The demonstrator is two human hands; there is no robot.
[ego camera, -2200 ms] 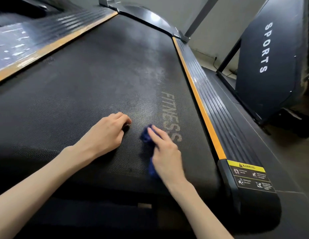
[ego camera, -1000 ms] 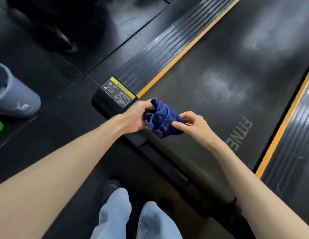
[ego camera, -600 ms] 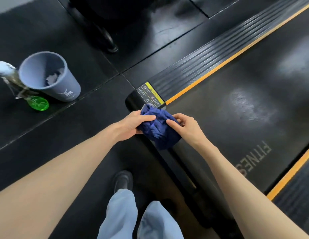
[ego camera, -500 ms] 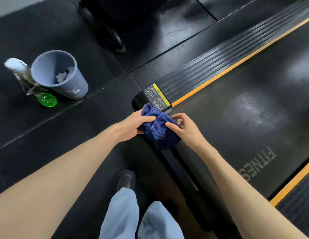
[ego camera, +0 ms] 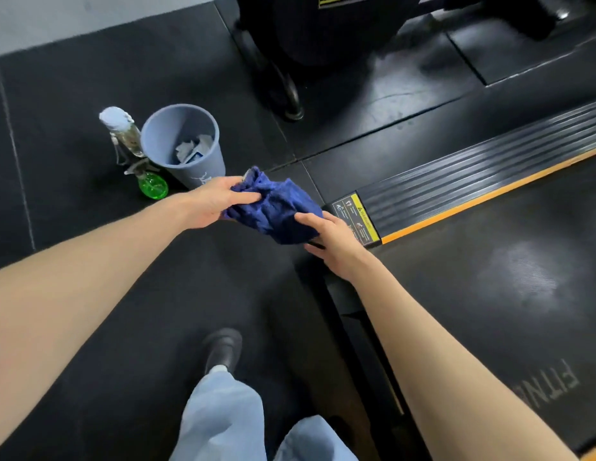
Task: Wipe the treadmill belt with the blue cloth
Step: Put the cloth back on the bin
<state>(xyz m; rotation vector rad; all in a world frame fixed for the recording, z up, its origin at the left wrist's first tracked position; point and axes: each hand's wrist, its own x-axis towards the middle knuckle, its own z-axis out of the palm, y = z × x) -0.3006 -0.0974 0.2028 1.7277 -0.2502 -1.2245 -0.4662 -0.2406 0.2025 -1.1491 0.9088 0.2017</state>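
The left hand (ego camera: 213,202) grips the crumpled dark-blue cloth (ego camera: 276,207), the right hand (ego camera: 333,241) pinches its edge, both left of the black textured treadmill belt (ego camera: 489,294), the right nearer

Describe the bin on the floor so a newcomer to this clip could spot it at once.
Left of the treadmill, on the black floor mat, stands a grey-blue bin. It is the only open-topped container there, with white scraps inside; the bottle beside it is slim, with a white cap.
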